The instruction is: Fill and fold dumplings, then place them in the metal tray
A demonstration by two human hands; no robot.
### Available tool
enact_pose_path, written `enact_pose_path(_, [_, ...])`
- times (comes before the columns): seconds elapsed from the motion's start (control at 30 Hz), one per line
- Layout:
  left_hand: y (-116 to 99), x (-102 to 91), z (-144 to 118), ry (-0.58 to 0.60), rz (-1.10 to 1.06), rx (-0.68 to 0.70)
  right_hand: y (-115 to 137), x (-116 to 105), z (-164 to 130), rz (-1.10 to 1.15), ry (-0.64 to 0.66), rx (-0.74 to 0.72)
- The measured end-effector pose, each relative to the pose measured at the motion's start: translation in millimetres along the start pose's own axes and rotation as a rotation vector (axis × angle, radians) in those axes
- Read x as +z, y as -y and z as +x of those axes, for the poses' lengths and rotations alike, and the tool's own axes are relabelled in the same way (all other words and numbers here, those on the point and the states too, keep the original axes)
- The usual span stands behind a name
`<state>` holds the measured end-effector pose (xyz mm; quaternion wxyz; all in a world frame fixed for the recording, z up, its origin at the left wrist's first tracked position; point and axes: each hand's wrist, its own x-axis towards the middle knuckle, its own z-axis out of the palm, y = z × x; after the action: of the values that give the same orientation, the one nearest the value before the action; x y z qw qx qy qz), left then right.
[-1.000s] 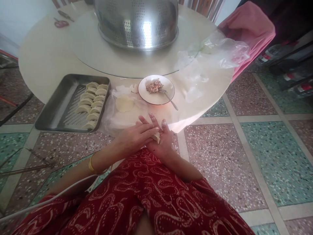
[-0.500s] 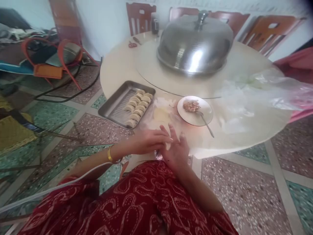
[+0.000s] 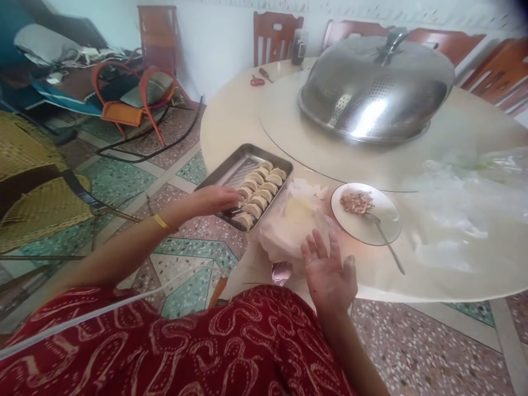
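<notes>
My left hand [image 3: 220,199] reaches over the metal tray [image 3: 223,170], its fingers closed on a dumpling [image 3: 244,193] at the lower end of the left row. Several pale, half-moon dumplings [image 3: 265,190] lie there in two rows. Palm up, my right hand [image 3: 330,278] is held at the table's near edge, fingers spread, with nothing in it. Just beyond it a stack of pale yellow dumpling wrappers [image 3: 300,210] rests on a plastic bag [image 3: 280,234]. To the right stands a white plate [image 3: 381,231] with minced filling [image 3: 357,202] and a metal utensil [image 3: 391,250], its head partly in the filling.
A large metal dome lid [image 3: 375,93] covers the middle of the round table [image 3: 231,115]. Crumpled clear plastic [image 3: 454,209] lies at the right. Wooden chairs [image 3: 278,36] line the wall. An orange rocking chair [image 3: 124,110] and a woven chair [image 3: 33,187] stand left.
My left hand has gone from above my right palm leftward to the tray, with the dumpling in its fingers. My right palm is now bare. The view has swung left.
</notes>
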<state>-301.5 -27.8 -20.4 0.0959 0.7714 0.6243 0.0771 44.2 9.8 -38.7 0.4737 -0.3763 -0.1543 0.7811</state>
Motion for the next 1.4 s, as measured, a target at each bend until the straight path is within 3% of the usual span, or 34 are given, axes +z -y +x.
enact_pose_path(0.23, [-7.9,-7.3,10.0,0.105,0.176,0.129,-1.1,-0.1,-1.6,-0.021,-0.001,0.004])
enact_pose_path(0.47, [-2.7,-6.9,9.0,0.125,0.170,0.161,1.7,-2.6,-2.4,-0.012,-0.019,-0.003])
enact_pose_path(0.7, [2.1,-17.8,6.9,-0.201,0.029,0.021,2.7,-10.1,-1.2,-0.066,0.026,-0.078])
enact_pose_path(0.87, [-24.7,-19.3,48.4,-0.232,0.011,0.021,1.1,-14.0,-5.3,-0.113,0.074,-0.159])
enact_pose_path(1.03, [-64.0,4.4,102.3,-0.142,0.106,0.123,4.3,-19.3,-15.0,-0.317,0.035,-0.224])
enact_pose_path(1.13, [-81.4,19.1,127.1,-0.120,0.185,0.101,6.6,-24.6,-17.6,-0.446,0.020,-0.262])
enact_pose_path(1.27, [-91.4,30.2,147.2,-0.104,0.232,0.056,7.9,-33.0,-14.3,-0.493,0.072,-0.315])
enact_pose_path(1.4, [-97.4,33.5,151.0,-0.081,0.237,0.038,7.6,-40.5,-7.8,-0.570,0.099,-0.352])
